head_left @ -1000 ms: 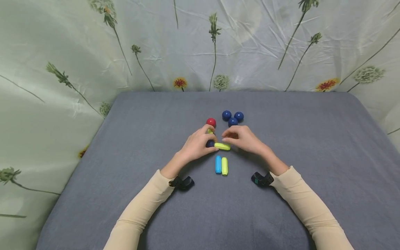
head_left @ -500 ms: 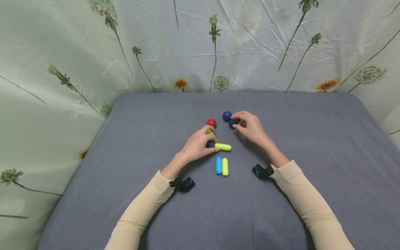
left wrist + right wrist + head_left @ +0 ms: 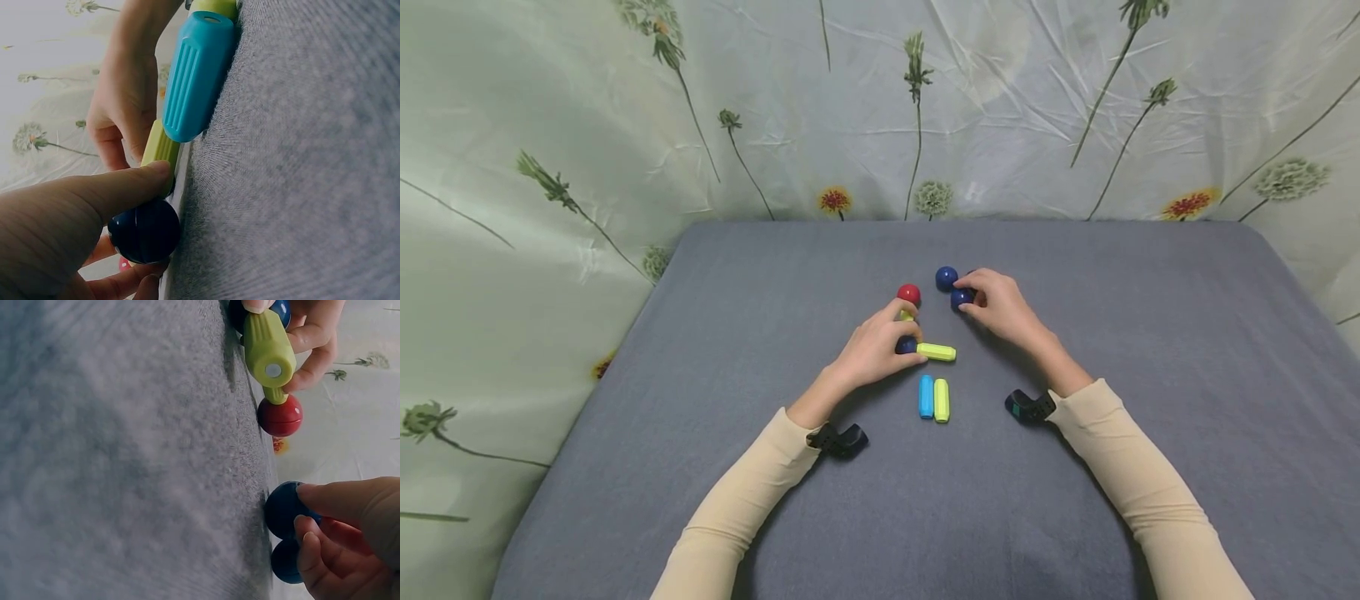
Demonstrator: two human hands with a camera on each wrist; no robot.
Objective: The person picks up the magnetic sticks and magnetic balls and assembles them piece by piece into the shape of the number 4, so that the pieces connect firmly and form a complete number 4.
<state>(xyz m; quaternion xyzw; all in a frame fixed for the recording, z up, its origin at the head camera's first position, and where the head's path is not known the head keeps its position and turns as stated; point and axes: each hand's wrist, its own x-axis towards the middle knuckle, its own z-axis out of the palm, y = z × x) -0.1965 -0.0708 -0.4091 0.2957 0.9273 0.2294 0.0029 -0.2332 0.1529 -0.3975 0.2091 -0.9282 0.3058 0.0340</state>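
My left hand (image 3: 874,343) holds a dark blue ball (image 3: 145,232) between thumb and fingers. A yellow-green ribbed rod (image 3: 937,352) extends right from that ball, my thumb tip against it. Another yellow-green rod (image 3: 906,317), partly under the left fingers, leads to a red ball (image 3: 281,417) at its far end. My right hand (image 3: 1003,308) pinches a blue ball (image 3: 961,300) with thumb and fingers, low over the cloth. Beside it sits a second blue ball (image 3: 946,278); a third is mostly hidden behind the right fingers.
Nearer the body, a blue rod (image 3: 927,397) and a yellow-green rod (image 3: 942,401) lie side by side on the grey cloth-covered table (image 3: 925,517). A flower-printed curtain (image 3: 1000,108) hangs behind the table's far edge.
My right hand has left the side of the yellow-green rod, moved away from the body to the blue balls and taken hold of one. The left hand keeps its place.
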